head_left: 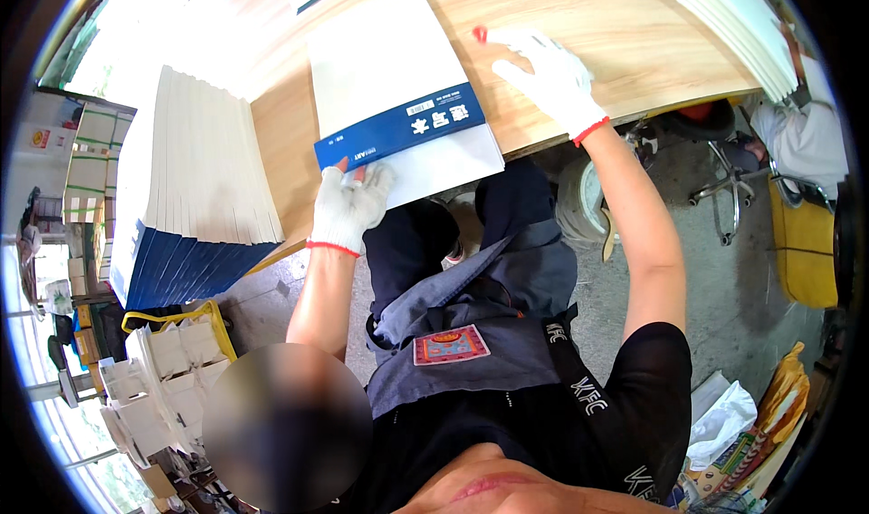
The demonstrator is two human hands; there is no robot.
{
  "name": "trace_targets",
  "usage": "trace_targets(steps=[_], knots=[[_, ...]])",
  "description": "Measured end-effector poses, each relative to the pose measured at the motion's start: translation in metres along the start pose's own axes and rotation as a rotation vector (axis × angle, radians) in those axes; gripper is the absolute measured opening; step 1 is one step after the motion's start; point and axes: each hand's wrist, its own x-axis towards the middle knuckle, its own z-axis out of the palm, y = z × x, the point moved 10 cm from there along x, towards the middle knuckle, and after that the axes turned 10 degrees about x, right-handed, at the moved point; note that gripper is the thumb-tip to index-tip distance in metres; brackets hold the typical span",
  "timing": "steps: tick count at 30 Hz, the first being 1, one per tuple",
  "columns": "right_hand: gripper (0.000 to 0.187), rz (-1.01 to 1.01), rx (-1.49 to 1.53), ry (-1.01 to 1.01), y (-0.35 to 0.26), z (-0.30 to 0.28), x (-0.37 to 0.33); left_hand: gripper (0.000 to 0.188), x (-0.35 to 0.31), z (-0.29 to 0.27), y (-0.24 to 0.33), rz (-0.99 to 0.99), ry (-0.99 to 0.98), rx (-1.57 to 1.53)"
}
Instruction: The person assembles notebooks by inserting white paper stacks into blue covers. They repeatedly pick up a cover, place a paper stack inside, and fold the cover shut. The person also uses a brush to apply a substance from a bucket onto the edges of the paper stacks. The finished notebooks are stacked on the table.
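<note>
On the table in front of me lies a sketchbook (385,57) with a white face and a printed dark blue band; a white sheet (444,165) shows past the band at its near edge. My left hand (351,197), in a white knit glove with a red cuff, has its fingers bent on the book's near left corner, by the band. Two fingertips there look bare. My right hand (548,75), gloved the same way, is over the wood to the right of the book, fingers apart. Something red shows at one fingertip; I cannot make out what.
A tall stack of white-paged, blue-covered books (204,161) stands at the table's left. Another white stack (738,34) is at the far right. Below are a pale bucket (579,201), a wheeled chair base (724,188) and a yellow container (801,251). A person sits at the right.
</note>
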Motion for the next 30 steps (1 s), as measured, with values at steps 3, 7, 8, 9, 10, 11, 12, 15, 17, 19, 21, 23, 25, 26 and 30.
trace_targets(steps=[3,7,8,9,10,11,12,15,17,19,21,23,25,26,30], knots=[[0.047,0.249,0.236,-0.058,0.05,0.024,-0.008,0.022,0.015,0.015,0.011,0.248,-0.044,0.124],[0.05,0.965,0.878,-0.646,0.066,0.104,-0.019,0.025,0.024,0.034,0.018,0.181,0.044,0.215],[0.051,0.925,0.831,-0.6,0.048,0.1,-0.007,0.029,0.019,0.033,0.029,0.256,0.06,0.25],[0.052,0.88,0.788,-0.565,0.023,0.094,0.006,0.03,0.02,0.03,0.036,0.26,0.057,0.239],[0.055,0.912,0.794,-0.506,0.013,0.092,0.016,0.031,0.022,0.028,0.047,0.267,0.054,0.223],[0.056,1.002,1.167,-0.489,0.017,0.122,0.015,0.032,0.022,0.021,0.059,0.278,0.056,0.202],[0.056,1.075,1.54,-0.469,0.041,0.159,0.013,0.028,0.022,0.034,0.056,0.229,-0.049,0.248],[0.053,1.12,2.118,-0.543,0.056,0.208,0.031,0.027,0.005,0.042,0.054,0.224,-0.095,0.357],[0.049,0.995,2.116,-0.542,0.041,0.214,0.036,0.026,-0.017,0.052,0.057,0.258,-0.022,0.37],[0.037,0.746,1.606,-0.417,0.046,0.198,0.044,0.026,-0.042,0.055,0.07,0.352,-0.016,0.41],[0.032,0.778,1.586,-0.307,-0.003,0.16,0.039,0.028,-0.074,0.05,0.082,0.471,-0.041,0.409],[0.038,0.591,1.484,-0.241,-0.035,0.122,0.044,0.03,-0.097,0.051,0.088,0.542,-0.049,0.411],[0.046,0.482,1.543,-0.233,-0.058,0.104,0.052,0.031,-0.127,0.051,0.104,0.664,-0.097,0.539],[0.047,0.43,1.582,-0.205,-0.075,0.097,0.06,0.032,-0.149,0.048,0.117,0.758,-0.122,0.611],[0.057,0.228,1.561,-0.109,-0.17,0.09,0.101,0.039,-0.243,0.002,0.211,1.159,0.022,0.769]])
